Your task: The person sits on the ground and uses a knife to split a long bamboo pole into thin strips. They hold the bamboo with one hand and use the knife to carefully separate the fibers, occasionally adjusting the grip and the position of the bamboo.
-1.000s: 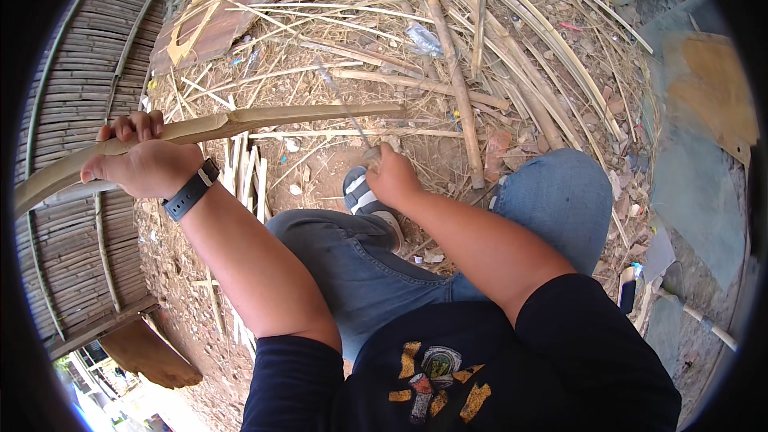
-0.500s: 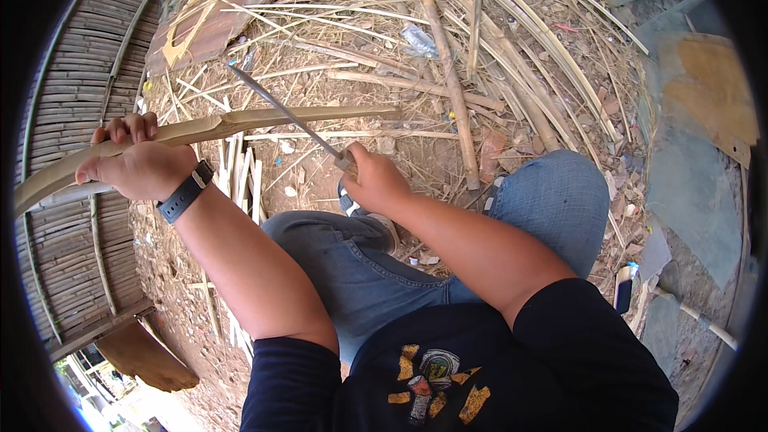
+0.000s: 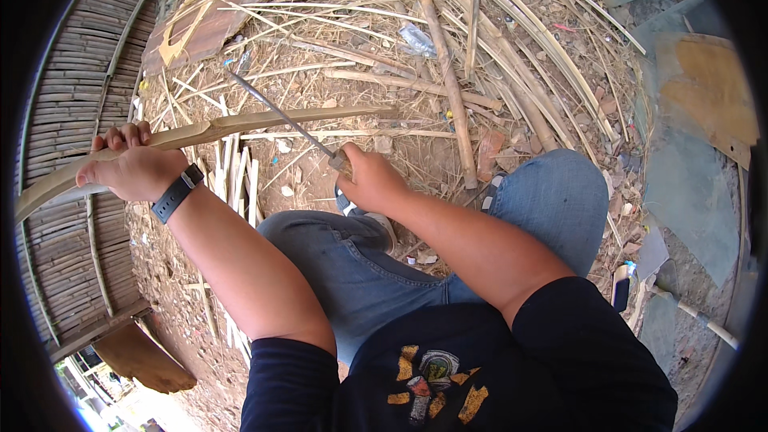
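From where I stand, no lettering can be read. At six o'clock, the dark shirt [image 3: 528,360] bears a printed emblem [image 3: 438,369], rounded, among yellow patches [image 3: 474,405]; any words there are too small to make out.

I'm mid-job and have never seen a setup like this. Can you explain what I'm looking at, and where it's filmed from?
There's no machine here: these are a person's own bare hands. The view comes from the left of two fisheye cameras worn on the head, looking down, so straight edges bend near the rim. The left hand grips a long, curved, pale strip. The right hand holds a long-bladed tool by its handle; its blade crosses the strip in view, though I can't tell whether they touch. On the ground lie loose pale slats, a thicker pole and clear plastic.
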`<state>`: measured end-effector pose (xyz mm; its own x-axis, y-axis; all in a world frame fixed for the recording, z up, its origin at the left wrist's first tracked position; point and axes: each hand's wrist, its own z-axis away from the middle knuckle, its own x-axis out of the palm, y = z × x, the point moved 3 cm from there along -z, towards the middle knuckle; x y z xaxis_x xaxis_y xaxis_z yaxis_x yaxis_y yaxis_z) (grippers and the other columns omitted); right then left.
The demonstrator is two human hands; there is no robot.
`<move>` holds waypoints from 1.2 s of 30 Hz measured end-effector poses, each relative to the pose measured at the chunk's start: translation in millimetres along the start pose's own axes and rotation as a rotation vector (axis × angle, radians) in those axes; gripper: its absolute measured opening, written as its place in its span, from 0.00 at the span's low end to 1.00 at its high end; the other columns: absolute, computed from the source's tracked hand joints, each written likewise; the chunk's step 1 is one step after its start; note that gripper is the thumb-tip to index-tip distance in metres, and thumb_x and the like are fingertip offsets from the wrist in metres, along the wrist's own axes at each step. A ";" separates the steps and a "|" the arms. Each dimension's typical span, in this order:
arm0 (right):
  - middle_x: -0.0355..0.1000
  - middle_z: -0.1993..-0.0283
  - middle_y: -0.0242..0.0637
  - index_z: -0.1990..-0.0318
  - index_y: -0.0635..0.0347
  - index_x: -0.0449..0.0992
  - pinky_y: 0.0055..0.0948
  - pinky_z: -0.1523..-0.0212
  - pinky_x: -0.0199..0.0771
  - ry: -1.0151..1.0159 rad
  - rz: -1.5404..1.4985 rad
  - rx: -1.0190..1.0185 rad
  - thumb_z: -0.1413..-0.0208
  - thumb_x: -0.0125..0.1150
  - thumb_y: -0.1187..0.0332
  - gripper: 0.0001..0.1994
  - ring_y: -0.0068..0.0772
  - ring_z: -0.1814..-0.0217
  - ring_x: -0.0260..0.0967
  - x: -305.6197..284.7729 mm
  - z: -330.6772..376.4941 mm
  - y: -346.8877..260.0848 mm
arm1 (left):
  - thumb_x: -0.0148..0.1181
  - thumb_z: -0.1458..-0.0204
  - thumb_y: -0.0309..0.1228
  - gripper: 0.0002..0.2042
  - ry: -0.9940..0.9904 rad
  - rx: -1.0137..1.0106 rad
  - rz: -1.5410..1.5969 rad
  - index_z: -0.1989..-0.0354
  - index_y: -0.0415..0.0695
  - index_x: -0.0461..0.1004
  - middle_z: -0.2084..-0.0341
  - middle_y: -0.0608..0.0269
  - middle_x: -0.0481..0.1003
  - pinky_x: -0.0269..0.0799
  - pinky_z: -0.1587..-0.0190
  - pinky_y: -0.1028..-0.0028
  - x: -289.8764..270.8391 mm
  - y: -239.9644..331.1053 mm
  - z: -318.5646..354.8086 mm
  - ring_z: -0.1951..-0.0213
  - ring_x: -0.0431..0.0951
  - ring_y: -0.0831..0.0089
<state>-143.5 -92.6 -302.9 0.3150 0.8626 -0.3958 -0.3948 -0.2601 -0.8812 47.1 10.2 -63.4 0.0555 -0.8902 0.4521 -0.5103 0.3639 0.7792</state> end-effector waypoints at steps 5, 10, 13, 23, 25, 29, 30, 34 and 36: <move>0.75 0.55 0.57 0.46 0.69 0.68 0.44 0.51 0.75 0.149 0.088 0.334 0.51 0.62 0.66 0.25 0.56 0.51 0.74 7.8 -7.9 93.9 | 0.28 0.37 0.61 0.30 0.152 -0.072 -0.048 0.65 0.45 0.64 0.82 0.69 0.59 0.52 0.82 0.78 4.9 5.0 0.0 0.83 0.55 0.78; 0.75 0.56 0.59 0.47 0.69 0.68 0.45 0.51 0.75 0.114 0.038 0.298 0.51 0.62 0.65 0.25 0.56 0.52 0.75 1.9 -10.2 51.9 | 0.32 0.36 0.59 0.28 0.162 -0.043 -0.063 0.68 0.45 0.64 0.82 0.69 0.58 0.51 0.80 0.79 3.2 3.5 -1.1 0.83 0.55 0.78; 0.75 0.59 0.59 0.49 0.70 0.68 0.46 0.54 0.75 0.058 0.019 0.095 0.52 0.62 0.66 0.23 0.58 0.55 0.75 2.3 -1.2 13.8 | 0.32 0.35 0.58 0.27 0.168 -0.066 -0.047 0.68 0.45 0.64 0.82 0.70 0.58 0.51 0.80 0.79 7.3 7.2 0.3 0.82 0.54 0.79; 0.76 0.57 0.57 0.53 0.67 0.74 0.45 0.54 0.75 0.118 0.066 0.555 0.53 0.64 0.64 0.21 0.57 0.54 0.75 -2.3 -6.5 129.6 | 0.31 0.35 0.57 0.27 0.150 -0.003 -0.077 0.68 0.45 0.63 0.82 0.70 0.57 0.51 0.81 0.79 8.7 6.4 4.7 0.82 0.54 0.78; 0.76 0.57 0.58 0.52 0.67 0.73 0.45 0.54 0.75 0.194 0.018 0.549 0.53 0.64 0.63 0.21 0.57 0.54 0.75 9.3 -6.1 110.2 | 0.32 0.35 0.58 0.27 0.148 -0.075 -0.037 0.70 0.46 0.63 0.82 0.70 0.57 0.50 0.81 0.78 14.2 6.4 0.7 0.82 0.54 0.78; 0.76 0.61 0.58 0.51 0.68 0.72 0.45 0.56 0.76 0.288 -0.007 0.283 0.52 0.63 0.63 0.22 0.57 0.57 0.76 18.1 -10.5 63.3 | 0.32 0.35 0.58 0.27 0.104 -0.013 -0.038 0.70 0.46 0.63 0.82 0.70 0.58 0.49 0.81 0.77 16.8 6.0 4.7 0.83 0.54 0.77; 0.76 0.61 0.58 0.51 0.68 0.71 0.46 0.56 0.75 0.246 -0.013 0.230 0.53 0.63 0.64 0.23 0.57 0.57 0.75 15.0 -7.9 54.7 | 0.32 0.35 0.59 0.27 0.111 -0.012 -0.049 0.70 0.46 0.63 0.82 0.70 0.58 0.49 0.81 0.77 14.9 5.9 5.4 0.83 0.54 0.77; 0.75 0.64 0.60 0.50 0.68 0.70 0.49 0.57 0.74 0.188 -0.028 0.055 0.53 0.63 0.64 0.23 0.60 0.58 0.74 7.7 0.9 39.4 | 0.29 0.36 0.60 0.29 0.069 -0.021 -0.025 0.69 0.46 0.64 0.82 0.69 0.59 0.50 0.82 0.78 12.9 6.4 4.7 0.83 0.56 0.78; 0.74 0.65 0.61 0.50 0.68 0.70 0.49 0.59 0.74 0.190 -0.059 0.056 0.53 0.62 0.65 0.23 0.60 0.59 0.74 10.5 0.5 43.2 | 0.29 0.37 0.62 0.30 -0.043 -0.031 0.056 0.69 0.47 0.64 0.82 0.69 0.60 0.52 0.81 0.78 13.4 3.5 1.9 0.83 0.57 0.78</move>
<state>-157.7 -94.5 -345.0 0.4938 0.7772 -0.3900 -0.4168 -0.1820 -0.8906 44.5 -1.0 -55.4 -0.0099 -0.8792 0.4763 -0.4850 0.4207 0.7667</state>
